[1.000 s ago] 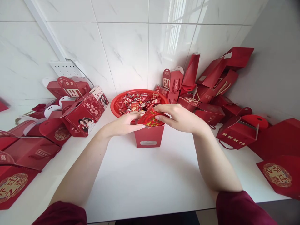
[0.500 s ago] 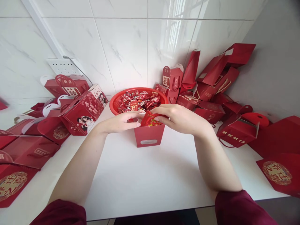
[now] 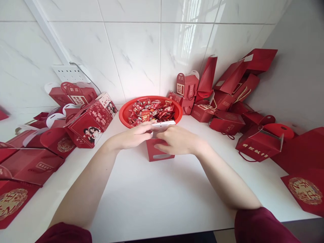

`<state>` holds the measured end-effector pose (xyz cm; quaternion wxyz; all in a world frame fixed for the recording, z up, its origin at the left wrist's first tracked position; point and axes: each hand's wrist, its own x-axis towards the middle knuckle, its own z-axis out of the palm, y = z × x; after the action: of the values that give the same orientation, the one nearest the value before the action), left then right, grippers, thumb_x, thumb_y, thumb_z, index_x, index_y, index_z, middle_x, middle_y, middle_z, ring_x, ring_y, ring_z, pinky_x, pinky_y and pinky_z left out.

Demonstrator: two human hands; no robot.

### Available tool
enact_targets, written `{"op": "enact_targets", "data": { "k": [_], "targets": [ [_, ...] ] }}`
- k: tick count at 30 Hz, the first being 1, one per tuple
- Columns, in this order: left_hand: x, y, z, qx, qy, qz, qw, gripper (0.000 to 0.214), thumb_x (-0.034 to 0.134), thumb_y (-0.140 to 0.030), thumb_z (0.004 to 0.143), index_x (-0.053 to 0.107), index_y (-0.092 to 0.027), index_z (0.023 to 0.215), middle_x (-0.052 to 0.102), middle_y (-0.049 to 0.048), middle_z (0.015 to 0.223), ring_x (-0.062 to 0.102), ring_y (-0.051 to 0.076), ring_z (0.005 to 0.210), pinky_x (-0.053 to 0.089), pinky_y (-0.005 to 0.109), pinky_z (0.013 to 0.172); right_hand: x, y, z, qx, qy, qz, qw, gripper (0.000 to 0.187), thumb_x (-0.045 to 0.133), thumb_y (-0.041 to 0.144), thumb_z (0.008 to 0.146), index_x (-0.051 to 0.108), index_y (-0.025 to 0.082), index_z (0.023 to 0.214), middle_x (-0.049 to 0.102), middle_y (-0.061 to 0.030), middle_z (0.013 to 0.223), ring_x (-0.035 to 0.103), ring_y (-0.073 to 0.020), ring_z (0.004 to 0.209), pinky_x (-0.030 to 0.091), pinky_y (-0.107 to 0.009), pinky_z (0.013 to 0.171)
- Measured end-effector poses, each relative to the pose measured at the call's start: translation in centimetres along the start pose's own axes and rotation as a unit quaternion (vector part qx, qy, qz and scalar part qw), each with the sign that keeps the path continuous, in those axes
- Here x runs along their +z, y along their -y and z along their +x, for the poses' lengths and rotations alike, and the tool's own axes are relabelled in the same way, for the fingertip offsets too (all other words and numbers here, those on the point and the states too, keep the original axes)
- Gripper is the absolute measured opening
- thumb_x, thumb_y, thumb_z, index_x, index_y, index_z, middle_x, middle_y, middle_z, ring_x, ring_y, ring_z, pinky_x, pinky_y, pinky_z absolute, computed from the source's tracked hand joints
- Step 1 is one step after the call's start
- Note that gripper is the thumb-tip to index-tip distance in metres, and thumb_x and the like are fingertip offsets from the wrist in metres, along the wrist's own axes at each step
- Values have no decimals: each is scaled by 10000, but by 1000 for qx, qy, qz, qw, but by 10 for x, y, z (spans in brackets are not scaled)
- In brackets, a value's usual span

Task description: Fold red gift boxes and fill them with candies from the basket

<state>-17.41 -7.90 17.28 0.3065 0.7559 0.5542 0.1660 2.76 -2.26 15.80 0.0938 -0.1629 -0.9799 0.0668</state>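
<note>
A small red gift box [image 3: 160,153] stands upright in the middle of the white counter [image 3: 157,199], just in front of a red basket [image 3: 126,113] heaped with red-wrapped candies [image 3: 152,113]. My left hand [image 3: 135,135] pinches the box's top edge on the left, fingers closed on it. My right hand [image 3: 177,140] curls over the top and front of the box, pressing its white-lined flap [image 3: 163,125] down. The red packet seen earlier is hidden inside the box.
Assembled red boxes, one with a cartoon couple [image 3: 91,123], and flat red sheets [image 3: 15,199] crowd the left. Folded red boxes and bags [image 3: 227,98] pile up in the back right corner, with flat red cards [image 3: 305,190] at the right edge. Tiled wall behind.
The red candy packet held over the box has gone down inside it. My right hand dropped from above the opening onto the box top, folding a flap over; my left hand stayed at the left edge.
</note>
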Motion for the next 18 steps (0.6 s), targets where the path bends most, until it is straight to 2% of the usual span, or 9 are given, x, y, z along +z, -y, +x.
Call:
{"op": "enact_targets", "data": {
  "k": [6, 10, 15, 18],
  "targets": [
    [1, 0, 0, 3, 0, 24, 1000, 459, 427, -331, 950, 499, -316, 1403, 285, -5, 1595, 211, 272, 1483, 219, 458, 1202, -1, 1, 1, 44, 28, 0, 999, 246, 547, 234, 847, 588, 175, 611, 572, -29, 584, 463, -160, 579, 281, -307, 570],
    [2, 1, 1, 12, -1, 33, 999, 456, 424, -353, 959, 492, -319, 1409, 285, -2, 1595, 238, 271, 1474, 218, 462, 1202, 0, 1, 1, 45, 21, 13, 999, 265, 568, 245, 847, 554, 177, 591, 565, -23, 592, 462, -155, 595, 277, -298, 570],
    [2, 1, 2, 19, 1, 34, 999, 455, 405, -374, 974, 479, -318, 1419, 287, -4, 1594, 224, 254, 1479, 201, 449, 1209, 1, 0, 2, 38, 17, -3, 999, 176, 567, 227, 837, 591, 180, 669, 566, -17, 608, 446, -154, 586, 276, -298, 569],
    [3, 2, 2, 21, 1, 29, 999, 438, 404, -358, 975, 499, -309, 1400, 308, -2, 1584, 224, 247, 1479, 189, 432, 1214, 0, 0, 2, 39, 21, -8, 999, 203, 563, 230, 839, 577, 181, 642, 541, -12, 576, 430, -151, 563, 273, -299, 560]
  ]
}}
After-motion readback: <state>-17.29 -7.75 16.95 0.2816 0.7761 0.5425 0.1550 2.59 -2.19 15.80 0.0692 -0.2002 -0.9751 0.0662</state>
